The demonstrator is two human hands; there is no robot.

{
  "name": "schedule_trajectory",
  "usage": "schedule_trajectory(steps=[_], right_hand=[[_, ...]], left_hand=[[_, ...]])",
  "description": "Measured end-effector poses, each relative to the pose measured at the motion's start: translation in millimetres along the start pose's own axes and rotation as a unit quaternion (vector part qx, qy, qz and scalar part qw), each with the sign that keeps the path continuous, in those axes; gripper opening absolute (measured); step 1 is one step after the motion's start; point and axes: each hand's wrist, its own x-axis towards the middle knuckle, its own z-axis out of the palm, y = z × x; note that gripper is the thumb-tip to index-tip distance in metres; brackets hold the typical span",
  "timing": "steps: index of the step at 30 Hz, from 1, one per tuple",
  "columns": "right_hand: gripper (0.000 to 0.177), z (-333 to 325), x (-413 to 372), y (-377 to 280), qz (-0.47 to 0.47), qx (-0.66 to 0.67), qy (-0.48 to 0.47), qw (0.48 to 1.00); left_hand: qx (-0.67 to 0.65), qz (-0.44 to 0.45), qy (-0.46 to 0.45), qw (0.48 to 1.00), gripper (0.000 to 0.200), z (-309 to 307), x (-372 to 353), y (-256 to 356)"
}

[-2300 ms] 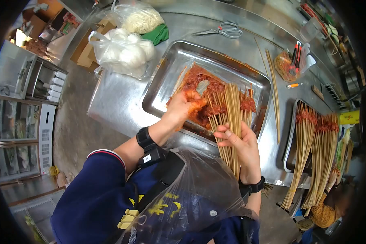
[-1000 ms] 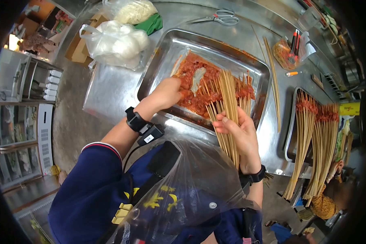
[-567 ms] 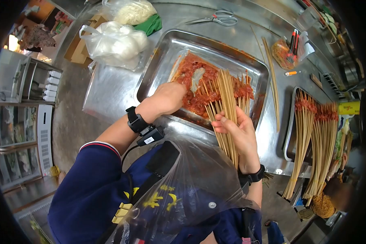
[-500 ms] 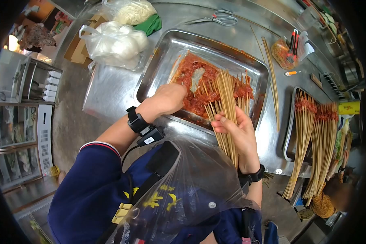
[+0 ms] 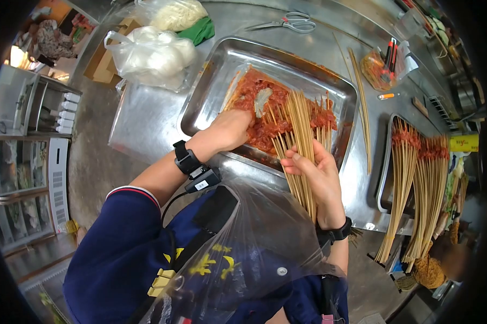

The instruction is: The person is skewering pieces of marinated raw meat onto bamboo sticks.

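Note:
A steel tray (image 5: 276, 53) holds red marinated meat pieces (image 5: 249, 93) at its left and middle. My left hand (image 5: 230, 129) reaches over the tray's near edge into the meat; its fingertips are down among the pieces, so what they hold is hidden. My right hand (image 5: 318, 175) is closed around a bundle of wooden skewers (image 5: 300, 121), which slant up over the tray. Skewers threaded with red meat (image 5: 323, 117) lie beside the bundle on the right side of the tray. A pale greyish piece (image 5: 262, 101) rests on the meat.
Scissors (image 5: 292, 23) lie behind the tray. Bags of white food (image 5: 159, 56) stand at the back left. Loose skewers (image 5: 361, 102) and a plastic container (image 5: 376, 70) are to the right. A second tray (image 5: 385, 178) at the far right bears bundles of meat skewers (image 5: 405, 178).
My left hand has shifted slightly right and up within the meat, its fingers bent more. My right hand and the skewer bundle have hardly moved.

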Motion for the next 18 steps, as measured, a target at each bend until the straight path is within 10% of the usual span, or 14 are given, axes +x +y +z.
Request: schedule_trajectory(steps=[6, 12, 18], right_hand=[[0.019, 0, 1, -1, 0.003, 0.001, -0.002, 1.0], [0.022, -1, -1, 3, -0.011, -0.01, 0.003, 1.0], [0.021, 5, 1, -2, 0.002, -0.055, -0.034, 0.998]], left_hand=[[0.061, 0.002, -0.045, 0.997, 0.018, 4, 6, 1], [-0.171, -0.023, 0.03, 0.985, 0.013, -4, 0, -13], [-0.722, -0.087, 0.007, 0.686, 0.018, -19, -9, -10]])
